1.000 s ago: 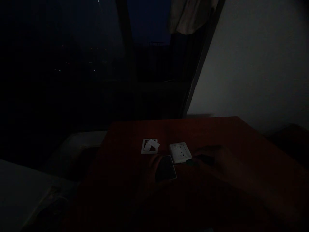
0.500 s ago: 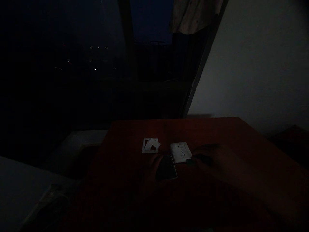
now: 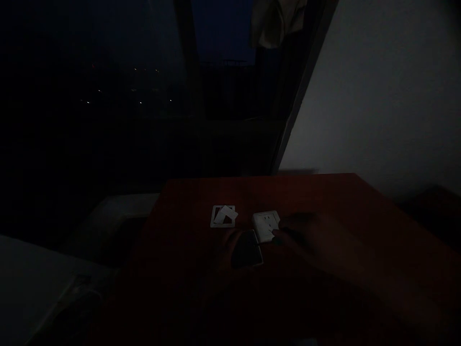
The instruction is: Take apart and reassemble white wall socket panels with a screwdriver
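Note:
In the dim light, my left hand (image 3: pixel 227 247) is closed around the edge of a square wall plate (image 3: pixel 248 250) with a dark back and a thin white rim. My right hand (image 3: pixel 306 233) grips a screwdriver (image 3: pixel 276 241) with a dark and green handle. Its thin shaft reaches left to the plate's right side; whether the tip touches a screw is too dark to tell. Just behind lies a white wall socket (image 3: pixel 265 225), face up, partly covered by my right fingers. A white square frame (image 3: pixel 212 218) rests farther left, two white strips (image 3: pixel 229 212) lying across it.
The reddish-brown table (image 3: pixel 194 192) has its far edge near a dark window (image 3: pixel 144 144). A pale wall (image 3: pixel 378 96) rises on the right, and cloth (image 3: pixel 270 24) hangs at the top. A pale ledge (image 3: pixel 133 205) lies left of the table.
My right hand has shifted left with the screwdriver, and its fingers now cover part of the socket. My left hand and the plate stay almost where they were.

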Motion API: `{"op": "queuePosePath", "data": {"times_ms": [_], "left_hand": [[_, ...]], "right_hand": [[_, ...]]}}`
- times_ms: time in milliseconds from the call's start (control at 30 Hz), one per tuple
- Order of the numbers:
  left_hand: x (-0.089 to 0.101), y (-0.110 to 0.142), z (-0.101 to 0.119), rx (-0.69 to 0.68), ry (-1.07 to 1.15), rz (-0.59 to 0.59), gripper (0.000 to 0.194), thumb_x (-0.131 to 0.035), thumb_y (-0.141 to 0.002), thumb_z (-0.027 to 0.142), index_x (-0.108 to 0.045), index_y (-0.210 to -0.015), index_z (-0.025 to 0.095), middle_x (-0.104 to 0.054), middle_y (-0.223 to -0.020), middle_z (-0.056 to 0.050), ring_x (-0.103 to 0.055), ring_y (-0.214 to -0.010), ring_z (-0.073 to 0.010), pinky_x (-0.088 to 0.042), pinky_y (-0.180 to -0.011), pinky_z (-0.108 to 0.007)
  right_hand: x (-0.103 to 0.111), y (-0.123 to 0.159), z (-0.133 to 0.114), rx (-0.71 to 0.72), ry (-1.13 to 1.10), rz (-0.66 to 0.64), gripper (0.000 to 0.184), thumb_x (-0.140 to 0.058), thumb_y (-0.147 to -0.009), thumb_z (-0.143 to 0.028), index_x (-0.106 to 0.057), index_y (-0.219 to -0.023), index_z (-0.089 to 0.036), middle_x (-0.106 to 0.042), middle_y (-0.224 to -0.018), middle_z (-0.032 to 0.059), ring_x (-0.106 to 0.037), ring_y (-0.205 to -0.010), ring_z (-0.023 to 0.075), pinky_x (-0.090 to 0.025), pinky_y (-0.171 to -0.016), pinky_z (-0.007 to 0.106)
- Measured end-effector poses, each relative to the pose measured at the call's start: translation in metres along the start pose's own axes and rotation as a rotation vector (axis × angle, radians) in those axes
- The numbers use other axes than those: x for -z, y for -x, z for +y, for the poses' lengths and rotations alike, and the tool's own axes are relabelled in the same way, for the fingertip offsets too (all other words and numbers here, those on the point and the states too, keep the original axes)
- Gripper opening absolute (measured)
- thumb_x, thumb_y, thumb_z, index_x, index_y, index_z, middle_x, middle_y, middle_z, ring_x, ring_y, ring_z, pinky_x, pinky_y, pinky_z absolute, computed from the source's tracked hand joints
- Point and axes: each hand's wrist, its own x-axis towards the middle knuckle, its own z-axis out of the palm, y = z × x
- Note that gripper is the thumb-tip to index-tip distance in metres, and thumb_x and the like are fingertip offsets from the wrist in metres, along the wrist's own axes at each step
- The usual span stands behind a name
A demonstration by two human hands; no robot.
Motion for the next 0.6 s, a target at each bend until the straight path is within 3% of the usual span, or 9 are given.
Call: {"op": "queuePosePath", "data": {"times_ms": [100, 200, 400, 500, 600], "left_hand": [[-0.002, 0.0, -0.003, -0.002, 0.015, -0.008, 0.083, -0.072, -0.071, 0.051, -0.035, -0.141, 0.026, -0.034, -0.147, -0.01, -0.038, -0.131, -0.0315, -0.036, -0.107, -0.047], [0.0, -0.001, -0.003, -0.013, 0.021, 0.003, 0.083, -0.074, -0.069, 0.051, -0.037, -0.139, 0.025, -0.036, -0.145, -0.01, -0.04, -0.13, -0.0312, -0.037, -0.106, -0.047], [0.007, -0.003, 0.006, -0.039, 0.061, 0.036, 0.077, -0.073, -0.07, 0.049, -0.041, -0.135, 0.026, -0.042, -0.141, -0.009, -0.043, -0.126, -0.0304, -0.038, -0.106, -0.047], [0.006, -0.003, 0.008, -0.016, 0.122, 0.015, 0.076, -0.074, -0.07, 0.049, -0.041, -0.136, 0.028, -0.042, -0.141, -0.008, -0.044, -0.126, -0.0299, -0.039, -0.105, -0.045], [0.003, -0.002, 0.004, 0.01, 0.137, 0.025, 0.078, -0.075, -0.07, 0.045, -0.039, -0.137, 0.029, -0.04, -0.143, -0.007, -0.043, -0.127, -0.0285, -0.04, -0.104, -0.043]], "right_hand": [[0.007, -0.012, -0.017, -0.067, 0.191, 0.044, 0.033, -0.04, -0.095, -0.04, -0.066, -0.093, -0.02, -0.073, -0.081, 0.0088, -0.068, -0.065, 0.0212, -0.041, -0.054, 0.028], [0.014, -0.024, -0.03, -0.135, 0.309, 0.001, 0.043, -0.035, -0.096, -0.044, -0.068, -0.089, -0.018, -0.072, -0.073, 0.0122, -0.068, -0.061, 0.0253, -0.04, -0.049, 0.029], [0.019, -0.037, -0.032, 0.061, 0.259, -0.037, 0.032, -0.047, -0.093, -0.041, -0.069, -0.088, -0.019, -0.073, -0.076, 0.0086, -0.069, -0.065, 0.0222, -0.043, -0.055, 0.027], [0.018, -0.038, -0.019, 0.143, 0.147, -0.029, 0.025, -0.056, -0.088, -0.04, -0.066, -0.102, -0.021, -0.073, -0.086, 0.0073, -0.069, -0.074, 0.0229, -0.046, -0.06, 0.029], [0.016, -0.038, -0.004, 0.246, -0.044, -0.014, 0.03, -0.064, -0.084, -0.028, -0.061, -0.113, -0.025, -0.07, -0.104, 0.0053, -0.066, -0.092, 0.021, -0.048, -0.073, 0.029]]}}
